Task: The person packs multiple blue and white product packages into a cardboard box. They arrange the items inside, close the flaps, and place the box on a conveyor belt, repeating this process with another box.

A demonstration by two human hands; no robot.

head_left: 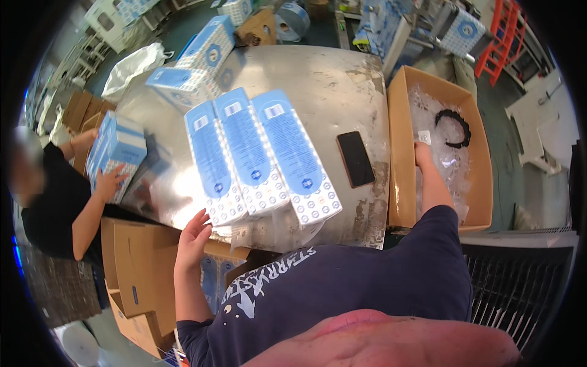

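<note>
Three long blue-and-white packs, a left one (208, 162), a middle one (249, 153) and a right one (296, 156), lie side by side on the metal table (330, 79). Crumpled transparent film (275, 227) hangs around their near ends. My left hand (193, 235) is at the near end of the left pack, fingers apart, nothing in it. My right hand (422, 153) reaches into a cardboard box (400, 177) on the right. That box holds transparent plastic bags (449, 168) and a black braided headband-like loop (468, 131). The right fingers are mostly hidden.
A dark phone (355, 159) lies between packs and box. At the left a co-worker (61, 196) holds blue-and-white packs (116, 150). More packs (205, 52) stand at the table's far left. An open carton (147, 257) sits below the near edge.
</note>
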